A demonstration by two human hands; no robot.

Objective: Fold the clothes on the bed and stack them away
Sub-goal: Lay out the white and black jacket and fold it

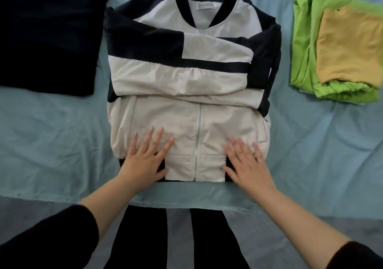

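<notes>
The person had two bare hands, the left hand [145,161] and the right hand [248,163]. Far back from the fingers, past bare forearms, each arm wore a black sleeve [49,235] pushed up. Black trousers [145,237] covered the legs below.

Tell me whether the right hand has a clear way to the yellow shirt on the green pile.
Probably yes. The right hand lies flat and empty on the jacket; only bare sheet lies between it and the yellow shirt, topmost on the green pile.
</notes>
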